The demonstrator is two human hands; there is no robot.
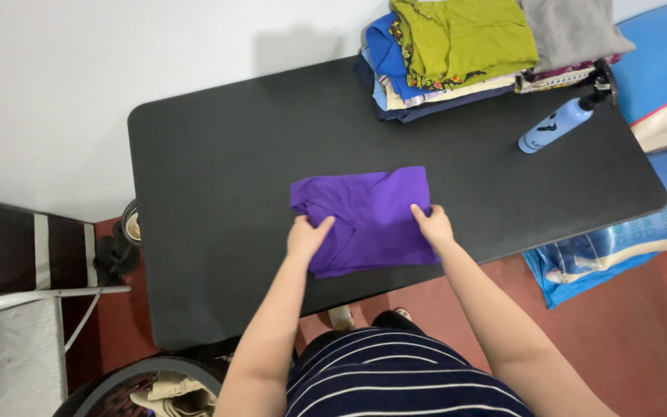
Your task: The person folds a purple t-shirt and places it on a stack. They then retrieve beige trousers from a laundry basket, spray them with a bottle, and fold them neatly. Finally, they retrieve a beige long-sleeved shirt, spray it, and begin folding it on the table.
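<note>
A folded purple garment (368,216) lies near the front edge of a black table (218,170). My left hand (306,236) pinches the garment's left front part, fingers closed on the cloth. My right hand (434,225) grips its right edge. Both forearms reach in from below.
A stack of folded clothes (457,54), green on top with blue and grey pieces, sits at the table's far right. A light blue spray bottle (557,125) lies beside it. Blue sacks (642,232) rest on the floor at right. A basket of laundry (171,390) is at lower left.
</note>
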